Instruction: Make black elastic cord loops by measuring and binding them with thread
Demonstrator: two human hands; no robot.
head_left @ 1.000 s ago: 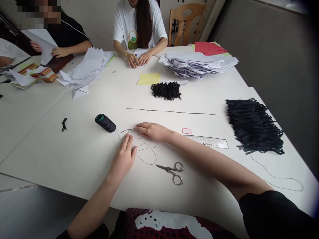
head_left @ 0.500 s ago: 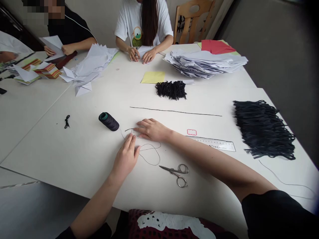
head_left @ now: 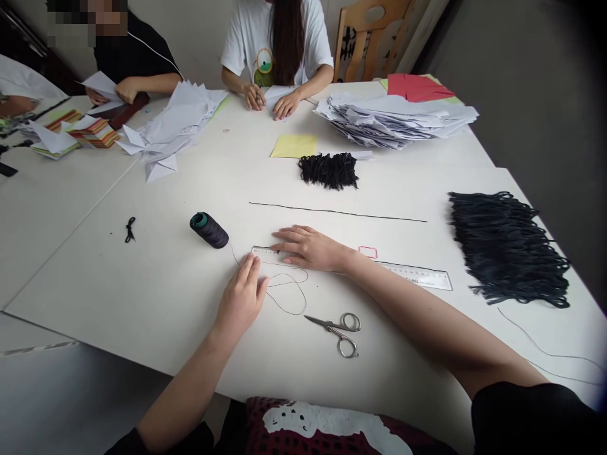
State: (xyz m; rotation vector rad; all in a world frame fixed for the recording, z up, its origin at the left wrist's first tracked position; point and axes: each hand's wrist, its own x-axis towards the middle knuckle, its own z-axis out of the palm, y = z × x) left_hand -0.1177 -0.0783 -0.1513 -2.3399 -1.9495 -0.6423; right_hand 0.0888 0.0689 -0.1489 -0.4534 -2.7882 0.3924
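Observation:
A clear ruler point(head_left: 429, 279) lies flat on the white table, with a black cord point(head_left: 410, 266) along its far edge. My left hand point(head_left: 238, 297) is open, its outstretched fingertips resting at the ruler's left end. Fingers spread, my right hand point(head_left: 313, 248) lies flat across the ruler and cord, hiding part of both. From a black thread spool point(head_left: 214, 232), tipped on its side, thin thread point(head_left: 302, 294) runs past my left fingertips into loose loops. Closer to me are metal scissors point(head_left: 324, 323) with slightly parted handles.
Another black cord point(head_left: 336, 212) stretches beyond my hands. Bundles of black cord loops lie at the right point(head_left: 507, 249) and farther back point(head_left: 328, 170). A small knotted cord point(head_left: 129, 230) is at left. Paper piles point(head_left: 398, 120) and seated people handling paper point(head_left: 279, 101) are across the table.
My right hand has slid rightward along the ruler, uncovering its left end. The cord's left end, which angled out past the ruler, now lies along its edge. My left hand stays put.

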